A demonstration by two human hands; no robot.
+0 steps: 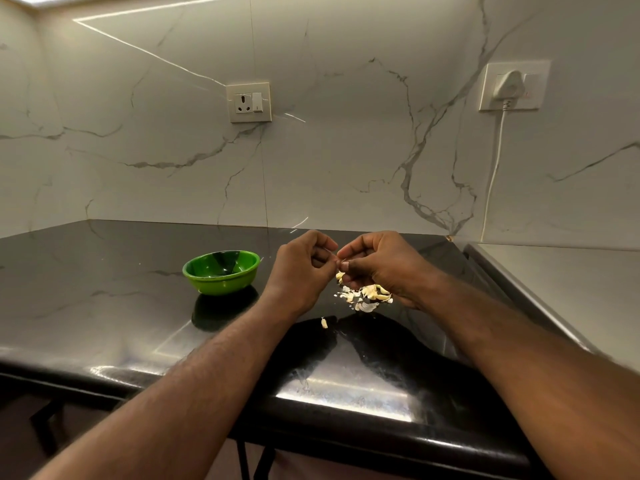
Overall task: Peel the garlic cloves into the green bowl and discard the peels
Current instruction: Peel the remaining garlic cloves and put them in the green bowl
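1. at the dark desk (104, 289), you hold both hands up over its middle. the left hand (304, 268) and right hand (377, 268) meet fingertip to fingertip with fingers curled. each grip pinches the same garlic clove (343, 262), a small pale bit mostly hidden between them.
2. the step in hand looks like peeling: the two grips seem to be working the skin off the clove.
3. a heap (367, 296) of pale garlic pieces and peels lies on the desk just below the right hand. one stray scrap (324, 322) lies apart from it, nearer to you.
4. the green bowl (221, 285) stands on the desk to the left of the left hand, near it but not touching. no clove shows inside it.
5. judged from this, the task is at an early stage. the next move calls for stripping the last skin and letting it drop on the heap, then carrying the bare clove left to the bowl. the peels are yet to be gathered and discarded.
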